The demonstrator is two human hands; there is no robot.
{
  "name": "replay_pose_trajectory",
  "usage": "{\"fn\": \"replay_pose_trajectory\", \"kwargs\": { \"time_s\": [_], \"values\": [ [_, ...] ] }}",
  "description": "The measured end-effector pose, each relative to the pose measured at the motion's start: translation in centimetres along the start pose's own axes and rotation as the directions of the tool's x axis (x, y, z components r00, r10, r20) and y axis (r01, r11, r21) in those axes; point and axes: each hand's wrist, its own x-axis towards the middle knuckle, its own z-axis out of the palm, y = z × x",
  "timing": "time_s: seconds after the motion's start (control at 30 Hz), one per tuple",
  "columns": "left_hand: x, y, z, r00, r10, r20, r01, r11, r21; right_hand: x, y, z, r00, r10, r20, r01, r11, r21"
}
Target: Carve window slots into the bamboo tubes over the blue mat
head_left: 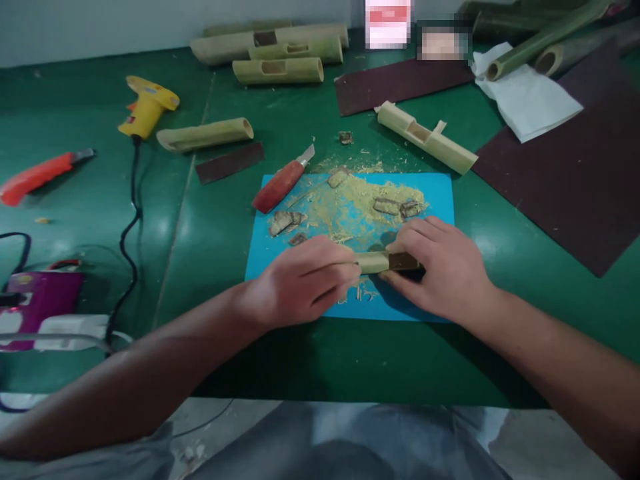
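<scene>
Green table (280, 363), dusty blue mat (440, 193) centre. Left hand (305, 283) closed on bamboo piece (373, 263); right hand (443, 267) pinching dark strip (403, 262) against it. Pale wall (100, 30), 12 o'clock.

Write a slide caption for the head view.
Left hand holds a bamboo piece, right hand a dark strip at its end, over a blue mat littered with shavings.

1 yellow glue gun (146, 110), 1 purple box (56, 293), 1 white tissue (533, 100)
</scene>
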Motion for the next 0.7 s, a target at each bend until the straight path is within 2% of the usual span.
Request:
{"fn": "replay_pose_trajectory", "kwargs": {
  "time_s": [0.3,0.6,0.7],
  "values": [
    [0.31,-0.03,0.05,0.999,-0.03,-0.03,0.029,0.999,-0.015,0.03,-0.09,-0.05,1.0,0.005,0.0,-0.005,1.0,-0.018],
    [0.42,0.01,0.07,0.999,-0.036,0.004,0.036,0.999,-0.016,-0.02,0.0,0.03,1.0,0.001,0.002,-0.001,1.0,-0.009],
    [0.47,0.0,0.11,0.999,-0.041,-0.026,0.041,0.999,0.0,-0.06,-0.01,0.05,1.0,0.003,-0.006,-0.003,1.0,-0.012]
  ]
}}
